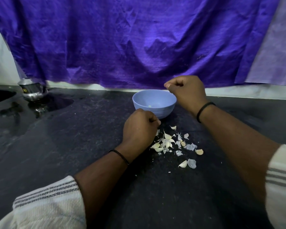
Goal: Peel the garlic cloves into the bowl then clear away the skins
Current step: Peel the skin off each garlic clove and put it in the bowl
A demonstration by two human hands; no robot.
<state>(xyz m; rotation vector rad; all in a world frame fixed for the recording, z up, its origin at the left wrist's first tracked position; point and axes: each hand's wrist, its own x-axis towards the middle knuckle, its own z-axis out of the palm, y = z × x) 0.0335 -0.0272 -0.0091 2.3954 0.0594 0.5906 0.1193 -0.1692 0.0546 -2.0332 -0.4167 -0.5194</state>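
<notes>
— Where's the garlic?
— The garlic cloves (165, 142) lie in a loose heap with their papery skins (191, 162) near the middle of the dark counter (73, 129), just on the near side of the bowl (153, 103). The cloves are plump, curved and cream; the skins are thin, curled, whitish flakes. One small pale bit sits inside the bowl.
— And the bowl?
— Round, smooth, matte light blue, faintly ridged on its outer wall, standing toward the counter's far edge.
— The hands?
— The left hand (139, 129) is curled beside the bowl's near wall, pinching something pale at its fingertips; what it is, I cannot tell. The right hand (186, 91) hovers over the bowl's right rim, fingers curled, seemingly holding nothing.
— Beyond that?
— A speckled stone surface, a shiny steel pot (32, 91) at the far left, and a crinkled purple cloth (139, 38) hanging behind.
</notes>
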